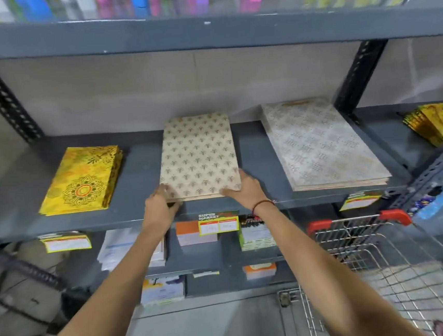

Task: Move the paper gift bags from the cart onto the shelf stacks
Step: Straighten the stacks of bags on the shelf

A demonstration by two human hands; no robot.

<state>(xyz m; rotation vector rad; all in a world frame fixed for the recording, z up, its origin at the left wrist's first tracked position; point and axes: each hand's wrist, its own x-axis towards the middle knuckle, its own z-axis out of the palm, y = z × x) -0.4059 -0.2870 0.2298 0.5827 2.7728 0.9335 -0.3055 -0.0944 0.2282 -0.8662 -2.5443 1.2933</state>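
- Grey metal shelf, flat painted surface, perforated angle-iron uprights at the back corners.
- Middle stack of paper gift bags: flat, rectangular, matte beige paper printed with rows of small brown-green motifs. It lies on the shelf, near edge at the shelf's front lip.
- Left of it, well apart: yellow stack, glossy, with an orange-and-black mandala print, edges slightly fanned.
- Right of it: pale stack, larger, whitish paper with a faint lattice pattern; layered edges show at the front.
- Far right, a small gold stack, partly cut off by an upright.
- My left hand is at the beige stack's near left corner, fingers curled loosely around the edge, thumb on top.
- My right hand lies on the near right corner, fingers half spread, thumb flat along the front edge; red thread on the wrist.
- Neither hand lifts anything; both press against the stack's edges.
- Wire cart stands low right, chrome mesh, red handle ends; no bags visible in the part I can see.
- Price labels hang under the shelf lip.
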